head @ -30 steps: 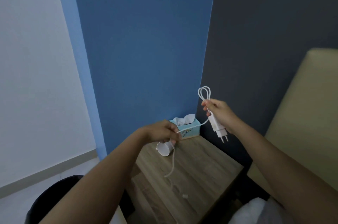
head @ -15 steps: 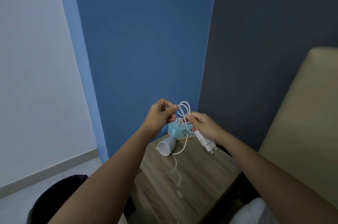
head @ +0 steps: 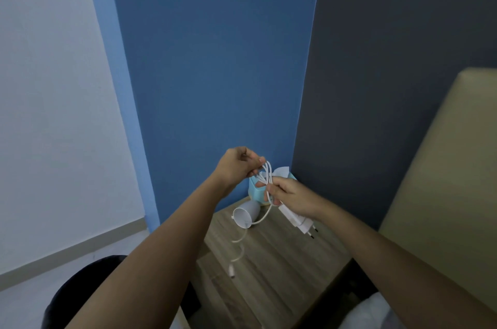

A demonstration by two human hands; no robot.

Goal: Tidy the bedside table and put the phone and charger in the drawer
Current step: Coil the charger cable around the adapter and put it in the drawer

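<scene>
Cable-coiling step: left hand (head: 236,166) pinches charger cable (head: 265,172) loops, right hand (head: 291,197) grips charger plug (head: 298,221); next, wind up dangling tail.

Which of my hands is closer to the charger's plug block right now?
Right. Your right hand grips the charger plug itself, above the table; your left hand is up and left of it, pinching the cable loops.
</scene>
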